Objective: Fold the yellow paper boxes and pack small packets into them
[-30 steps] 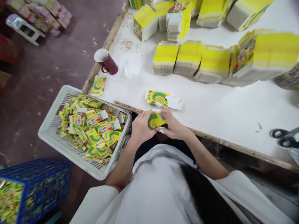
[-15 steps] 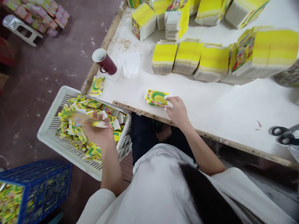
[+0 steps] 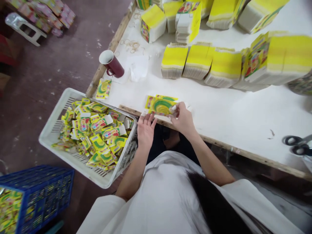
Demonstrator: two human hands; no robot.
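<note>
My right hand pinches the right end of a small yellow-and-green printed carton just over the front edge of the white table. Another yellow carton shows partly behind it, most of it hidden. My left hand is near the carton's lower left, fingers stretched out and slightly apart, holding nothing; whether its fingertips touch the carton I cannot tell. To its left stands a white plastic crate holding a heap of similar small cartons.
Stacks of flat yellow cartons line the back of the table. A maroon mug, a lone carton and rubber bands are at the left. Scissors lie at the right. A blue crate stands on the floor.
My left hand has come from above the white crate to the table edge, and the carton it held is gone from it. My right hand now holds a carton in front of another.
</note>
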